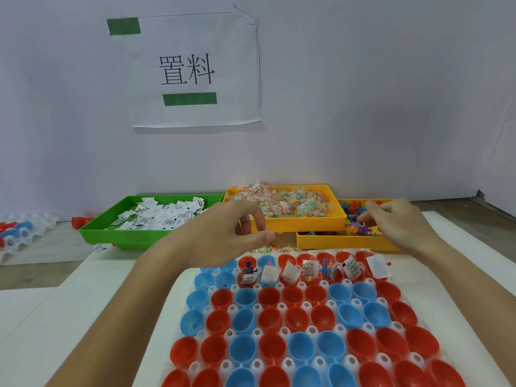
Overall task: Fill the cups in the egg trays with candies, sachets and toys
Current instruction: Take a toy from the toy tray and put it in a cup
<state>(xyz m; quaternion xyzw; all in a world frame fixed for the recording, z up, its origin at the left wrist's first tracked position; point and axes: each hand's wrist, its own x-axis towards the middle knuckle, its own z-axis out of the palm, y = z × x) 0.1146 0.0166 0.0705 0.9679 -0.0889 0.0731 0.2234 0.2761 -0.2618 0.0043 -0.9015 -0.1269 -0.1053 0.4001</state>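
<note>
A clear egg tray (280, 305) in front of me holds rows of red and blue cups (269, 296). Several cups in the far rows (310, 269) hold sachets, candies and small toys; the nearer ones are bare. Beyond it stand a green tray (111, 236) of white sachets (164, 216), a yellow tray (304, 226) of candy packs (290, 201) and a lower yellow tray (346, 243) of coloured toys (354, 210). My left hand (234, 233) hovers before the candy tray, fingers loosely curved, nothing visible in it. My right hand (396, 222) reaches into the toy tray, fingertips pinching down among the toys.
A few candy packs (273, 249) lie loose between the trays and the egg tray. One sachet (98, 247) lies beside the green tray. Another egg tray (25, 230) with cups sits at far left. A paper sign (192, 68) hangs on the wall close behind.
</note>
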